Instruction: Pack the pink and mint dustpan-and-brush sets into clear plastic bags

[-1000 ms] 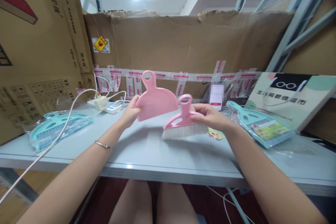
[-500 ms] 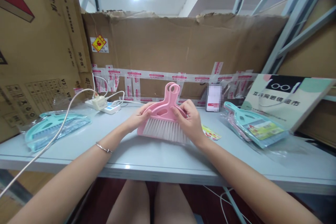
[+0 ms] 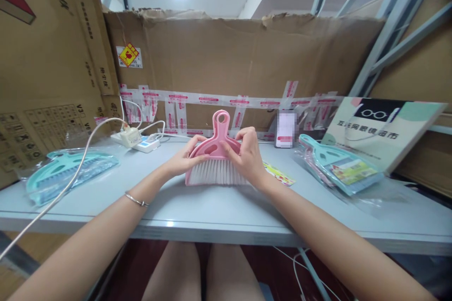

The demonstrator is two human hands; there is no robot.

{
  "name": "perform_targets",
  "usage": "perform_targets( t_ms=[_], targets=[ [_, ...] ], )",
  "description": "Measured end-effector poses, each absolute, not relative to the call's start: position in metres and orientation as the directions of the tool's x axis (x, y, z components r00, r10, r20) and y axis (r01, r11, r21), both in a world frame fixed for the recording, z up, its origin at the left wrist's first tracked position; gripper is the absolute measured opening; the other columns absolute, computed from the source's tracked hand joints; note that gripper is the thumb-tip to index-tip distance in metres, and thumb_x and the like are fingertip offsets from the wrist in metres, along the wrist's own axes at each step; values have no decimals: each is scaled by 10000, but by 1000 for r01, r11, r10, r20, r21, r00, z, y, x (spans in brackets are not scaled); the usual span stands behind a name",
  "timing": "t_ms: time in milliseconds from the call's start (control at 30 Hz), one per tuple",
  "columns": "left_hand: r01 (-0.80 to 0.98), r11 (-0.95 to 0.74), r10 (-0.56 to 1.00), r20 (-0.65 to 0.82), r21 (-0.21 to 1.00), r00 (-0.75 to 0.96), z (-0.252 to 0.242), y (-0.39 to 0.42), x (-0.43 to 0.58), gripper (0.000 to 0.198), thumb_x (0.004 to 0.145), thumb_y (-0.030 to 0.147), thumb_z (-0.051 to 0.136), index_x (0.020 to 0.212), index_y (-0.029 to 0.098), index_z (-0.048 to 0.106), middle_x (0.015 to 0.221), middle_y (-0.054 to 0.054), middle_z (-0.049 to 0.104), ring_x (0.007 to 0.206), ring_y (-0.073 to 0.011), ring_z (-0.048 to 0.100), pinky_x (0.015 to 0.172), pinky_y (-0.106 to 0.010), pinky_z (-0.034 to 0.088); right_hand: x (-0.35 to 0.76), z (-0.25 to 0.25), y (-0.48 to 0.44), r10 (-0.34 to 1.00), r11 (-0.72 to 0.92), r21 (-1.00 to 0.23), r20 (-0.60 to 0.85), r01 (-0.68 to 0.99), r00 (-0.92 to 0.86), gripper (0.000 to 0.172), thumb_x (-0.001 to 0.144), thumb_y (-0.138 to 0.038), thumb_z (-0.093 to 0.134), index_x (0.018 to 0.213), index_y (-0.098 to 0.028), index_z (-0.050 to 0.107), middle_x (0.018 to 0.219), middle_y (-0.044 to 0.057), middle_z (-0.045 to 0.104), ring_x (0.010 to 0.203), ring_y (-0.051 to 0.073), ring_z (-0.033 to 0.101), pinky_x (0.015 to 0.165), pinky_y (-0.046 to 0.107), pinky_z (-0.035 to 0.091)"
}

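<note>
A pink hand brush (image 3: 221,141) with white bristles lies against a matching pink dustpan (image 3: 188,179), their looped handles lined up and pointing upward. My left hand (image 3: 183,159) grips the left edge of the pair, thumb over the front and fingers behind. On the right side my right hand (image 3: 249,155) is closed round the pair, its thumb pressed on the brush body. Much of the dustpan is hidden behind the brush. A colourful card (image 3: 278,174) lies on the table just beyond my right wrist.
Bagged turquoise brush-and-dustpan sets lie at the left (image 3: 67,174) and right (image 3: 348,169). A white cable (image 3: 83,164) crosses the left side from a power strip (image 3: 146,145). A phone (image 3: 286,129) leans at the back, near a printed box (image 3: 384,127). Cardboard (image 3: 219,56) walls the rear.
The brush and dustpan have come closer together, their handle loops now nearly overlapping. The brush has shifted slightly left, and both hands still hold the pair.
</note>
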State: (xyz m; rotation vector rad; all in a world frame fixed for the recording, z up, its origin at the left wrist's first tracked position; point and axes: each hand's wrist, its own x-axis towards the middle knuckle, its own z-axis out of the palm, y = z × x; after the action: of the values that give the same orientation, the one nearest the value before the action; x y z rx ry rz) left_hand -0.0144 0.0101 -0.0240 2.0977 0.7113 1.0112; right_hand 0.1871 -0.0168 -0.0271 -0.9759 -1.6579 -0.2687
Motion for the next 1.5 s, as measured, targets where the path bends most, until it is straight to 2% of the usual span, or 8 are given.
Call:
perform_targets(
  t_ms=[67, 167, 267, 433, 633, 867, 1167, 1500],
  targets=[
    [178, -624, 704, 448, 761, 550, -25, 12, -15, 363, 794, 403, 600, 1081, 215, 482, 1046, -42, 582, 969, -192, 570, 830, -311, 468, 190, -19, -12, 550, 609, -372, 834, 701, -35, 344, 811, -535, 508, 871, -222, 380, 862, 57, 480, 816, 210, 484, 765, 361, 383],
    [161, -633, 693, 461, 757, 555, -24, 13, -16, 354, 800, 405, 588, 1084, 212, 501, 1074, -49, 585, 995, -204, 565, 852, -323, 461, 191, -3, -8, 763, 579, -502, 611, 642, -211, 378, 822, -566, 476, 963, -221, 411, 828, 34, 546, 746, 193, 533, 698, 313, 384],
    [173, -636, 705, 476, 752, 526, -21, 13, -16, 340, 784, 410, 601, 1042, 198, 538, 1029, -44, 610, 980, -209, 573, 848, -316, 455, 186, 6, -4, 819, 554, -492, 468, 672, -332, 356, 857, -570, 415, 830, -222, 484, 755, 29, 590, 682, 184, 537, 636, 282, 352],
    [333, -640, 754, 483, 693, 444, -10, 25, -11, 375, 785, 497, 547, 887, 145, 623, 842, -37, 637, 818, -206, 579, 738, -301, 444, 175, 2, 3, 818, 498, -412, 517, 763, -254, 403, 858, -582, 421, 702, -216, 483, 691, 48, 594, 621, 184, 512, 593, 272, 292],
    [383, -661, 733, 447, 645, 513, 4, 49, 1, 442, 748, 532, 563, 890, 129, 678, 842, -34, 667, 796, -207, 580, 713, -282, 430, 181, -2, 21, 812, 461, -443, 561, 768, -164, 395, 877, -537, 400, 656, -211, 432, 652, 16, 546, 611, 152, 475, 567, 244, 269],
    [342, -607, 771, 425, 718, 475, -4, 52, 5, 486, 733, 543, 566, 929, 117, 694, 840, -31, 668, 812, -202, 576, 713, -260, 418, 184, -6, 30, 832, 456, -498, 532, 738, -155, 410, 848, -520, 432, 596, -202, 372, 594, -21, 459, 571, 111, 389, 543, 235, 251],
    [345, -417, 867, 254, 841, 429, -11, 37, -2, 459, 636, 539, 657, 800, 111, 690, 661, -28, 617, 652, -178, 546, 572, -250, 377, 178, -9, 21, 891, 441, -641, 398, 628, -220, 422, 791, -577, 415, 624, -189, 423, 594, -28, 443, 582, 106, 388, 555, 239, 283],
    [364, -389, 889, 240, 847, 391, -10, 34, 3, 415, 602, 524, 676, 706, 123, 659, 596, -10, 557, 599, -158, 497, 542, -249, 329, 180, -13, 19, 906, 421, -738, 374, 528, -199, 486, 739, -648, 448, 615, -179, 453, 554, -41, 400, 541, 92, 353, 519, 242, 261]
  ],
)
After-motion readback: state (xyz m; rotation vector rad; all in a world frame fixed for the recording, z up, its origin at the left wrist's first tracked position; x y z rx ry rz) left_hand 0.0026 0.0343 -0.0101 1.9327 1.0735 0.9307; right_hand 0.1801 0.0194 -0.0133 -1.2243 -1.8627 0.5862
